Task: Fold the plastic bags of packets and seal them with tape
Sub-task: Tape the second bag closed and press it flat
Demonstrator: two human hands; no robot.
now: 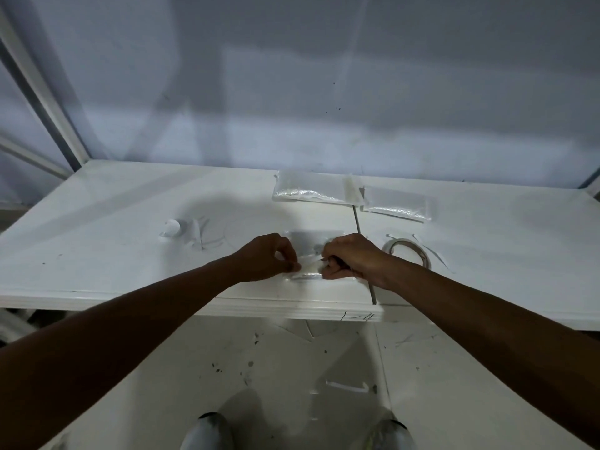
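Note:
A clear plastic bag of packets point(310, 241) lies near the front edge of the white table point(113, 254), between my hands. My left hand point(269, 256) pinches one end of a short strip of clear tape point(310, 264) stretched over the bag. My right hand point(352, 258) is closed on the strip's other end. A roll of clear tape point(407, 253) lies flat on the table just right of my right hand. Two other bags of packets point(306, 186) point(396, 203) lie at the back, with a tape piece point(352, 190) between them.
A small white round object point(172, 228) and plastic scraps point(201, 235) lie on the left of the table. A dark seam point(363, 251) splits the tabletop. A wall stands close behind. My shoes point(207, 431) show on the white floor below.

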